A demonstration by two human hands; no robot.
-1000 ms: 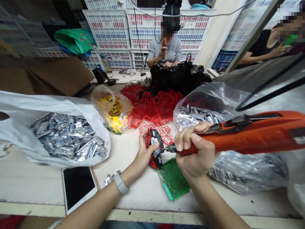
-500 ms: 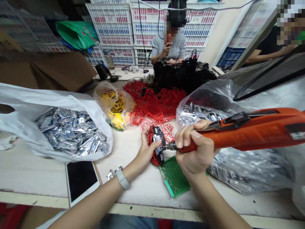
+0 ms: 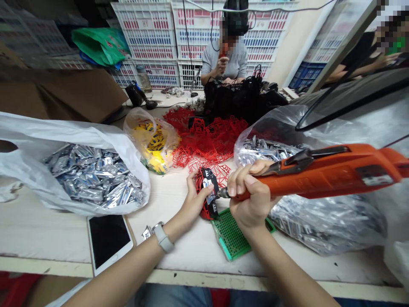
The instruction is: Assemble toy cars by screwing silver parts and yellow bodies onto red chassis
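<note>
My left hand (image 3: 194,200) is closed around a black and red plastic part (image 3: 211,208) with a silver strip along it, the thumb pressing on its face. In my right hand (image 3: 252,192) is an orange electric screwdriver (image 3: 322,172), held level. Its bit points left and meets, or nearly meets, the side of the part; the exact contact is too small to tell. Below the part and beside my right wrist lies a green perforated tray (image 3: 233,234). Small silver pieces (image 3: 147,232) rest by my left wrist.
A white bag of silver pieces (image 3: 96,179) stands left, above a tablet (image 3: 110,238). Behind are a bag of yellow pieces (image 3: 156,145) and piled red frames (image 3: 207,136). Clear bags (image 3: 326,221) fill the right. A co-worker (image 3: 225,64) sits opposite, near black cables (image 3: 239,96).
The screwdriver and my right hand have shifted slightly left in view, its rear end now showing more. The whole scene also slides a little left. Both grips stay the same.
</note>
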